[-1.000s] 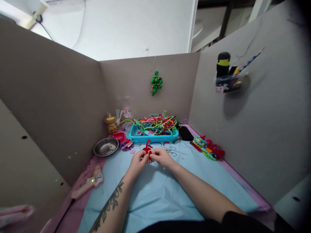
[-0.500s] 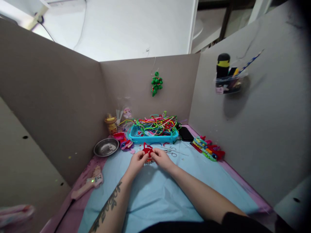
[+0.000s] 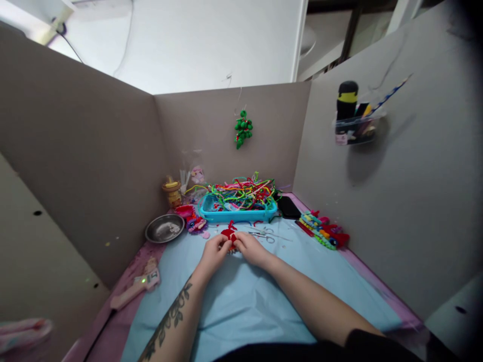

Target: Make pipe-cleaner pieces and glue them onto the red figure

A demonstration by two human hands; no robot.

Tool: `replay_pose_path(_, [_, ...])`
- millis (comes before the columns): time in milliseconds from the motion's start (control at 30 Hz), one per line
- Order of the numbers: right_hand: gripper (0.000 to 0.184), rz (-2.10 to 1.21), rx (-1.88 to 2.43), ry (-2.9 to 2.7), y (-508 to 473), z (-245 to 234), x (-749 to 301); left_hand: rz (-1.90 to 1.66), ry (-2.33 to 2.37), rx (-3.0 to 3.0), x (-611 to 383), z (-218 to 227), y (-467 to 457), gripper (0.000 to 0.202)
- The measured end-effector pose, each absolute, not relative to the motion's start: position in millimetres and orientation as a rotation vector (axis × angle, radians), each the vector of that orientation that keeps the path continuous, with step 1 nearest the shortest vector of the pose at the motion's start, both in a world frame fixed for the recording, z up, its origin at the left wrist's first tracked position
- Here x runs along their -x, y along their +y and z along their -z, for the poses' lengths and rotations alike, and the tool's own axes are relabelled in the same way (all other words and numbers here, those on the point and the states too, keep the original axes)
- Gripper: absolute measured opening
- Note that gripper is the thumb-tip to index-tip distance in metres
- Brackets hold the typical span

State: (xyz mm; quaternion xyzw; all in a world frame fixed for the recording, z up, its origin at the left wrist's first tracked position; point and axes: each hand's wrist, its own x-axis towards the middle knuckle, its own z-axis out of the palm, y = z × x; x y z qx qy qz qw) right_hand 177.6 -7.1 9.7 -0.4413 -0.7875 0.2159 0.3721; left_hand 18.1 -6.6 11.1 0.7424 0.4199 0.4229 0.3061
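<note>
My left hand (image 3: 213, 253) and my right hand (image 3: 252, 248) meet over the light blue mat (image 3: 241, 301), both pinched on a small red pipe-cleaner piece (image 3: 228, 234) held between the fingertips. Just behind the hands stands a blue tray (image 3: 237, 212) heaped with coloured pipe cleaners (image 3: 243, 191). A pair of scissors (image 3: 264, 234) lies on the mat right of the red piece.
Grey cardboard walls enclose the table on three sides. A metal bowl (image 3: 164, 228) sits at the left, a pink glue gun (image 3: 136, 289) nearer me on the left. Finished colourful pieces (image 3: 323, 231) and a black phone (image 3: 289, 206) lie at the right. A green ornament (image 3: 243, 129) hangs on the back wall.
The hands stay together at the same spot; the red piece has turned slightly between the fingers and its upright end now sticks out less.
</note>
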Motion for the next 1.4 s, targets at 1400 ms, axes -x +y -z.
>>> replay_pose_path(1400, [0.022, -1.133, 0.945, -1.557, -14.7, -19.7, -174.5, -1.221, 1.060, -1.646, -18.5, -21.4, -9.3, 0.027])
